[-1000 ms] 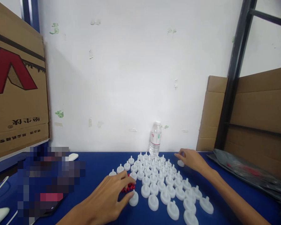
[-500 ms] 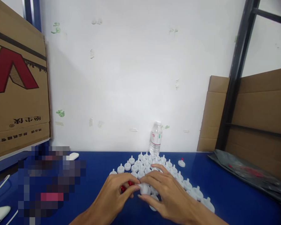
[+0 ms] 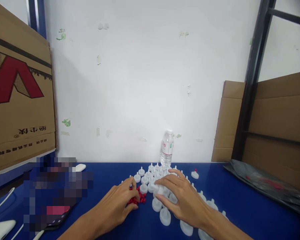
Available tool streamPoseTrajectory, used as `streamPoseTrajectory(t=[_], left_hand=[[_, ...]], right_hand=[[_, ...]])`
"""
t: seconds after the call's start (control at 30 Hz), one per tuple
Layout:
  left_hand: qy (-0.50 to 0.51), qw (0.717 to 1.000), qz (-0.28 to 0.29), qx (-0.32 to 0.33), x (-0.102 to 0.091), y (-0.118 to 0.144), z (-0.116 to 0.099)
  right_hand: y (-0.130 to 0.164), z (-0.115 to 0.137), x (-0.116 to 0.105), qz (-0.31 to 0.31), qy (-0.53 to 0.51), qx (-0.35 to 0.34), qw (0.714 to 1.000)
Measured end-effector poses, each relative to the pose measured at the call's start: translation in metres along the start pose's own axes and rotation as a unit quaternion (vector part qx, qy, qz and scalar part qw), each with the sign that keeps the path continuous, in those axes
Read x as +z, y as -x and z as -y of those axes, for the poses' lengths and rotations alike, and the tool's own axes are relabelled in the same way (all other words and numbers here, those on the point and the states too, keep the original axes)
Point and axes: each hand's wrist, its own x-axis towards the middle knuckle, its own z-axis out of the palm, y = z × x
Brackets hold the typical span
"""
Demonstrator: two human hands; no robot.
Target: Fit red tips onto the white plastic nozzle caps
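Head view: the right hand [image 3: 181, 195] pinches one white cap [image 3: 159, 190] among other caps [image 3: 165, 217], too crowded to count; the left hand [image 3: 117, 201] curls over red pieces [image 3: 142, 198], gripping or not I cannot tell; one red-tipped cap [image 3: 195, 175] rests apart.

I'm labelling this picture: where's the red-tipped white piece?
In the head view, the red-tipped white piece sits right of centre on the blue table, beyond the right hand, left of the grey plastic.

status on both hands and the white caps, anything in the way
Left hand at the red pieces, grip unclear. Right hand holding one white cap, blurred. Other white caps crowd close around it; red-tipped cap sits apart.
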Motion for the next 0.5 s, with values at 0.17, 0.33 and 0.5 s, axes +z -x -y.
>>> streamPoseTrajectory(t=[0.17,0.33,0.5], left_hand=[[0.015,1.000,-0.014,0.014,0.000,-0.004,0.000],[0.160,0.982,-0.098,0.003,-0.005,-0.009,-0.012],[0.246,0.957,-0.152,-0.034,0.002,-0.009,-0.027]], right_hand=[[0.000,0.002,0.001,0.016,0.001,-0.006,1.000],[0.001,0.001,0.004,0.012,0.003,-0.027,1.000],[0.002,0.004,0.006,0.017,-0.004,-0.038,0.999]])
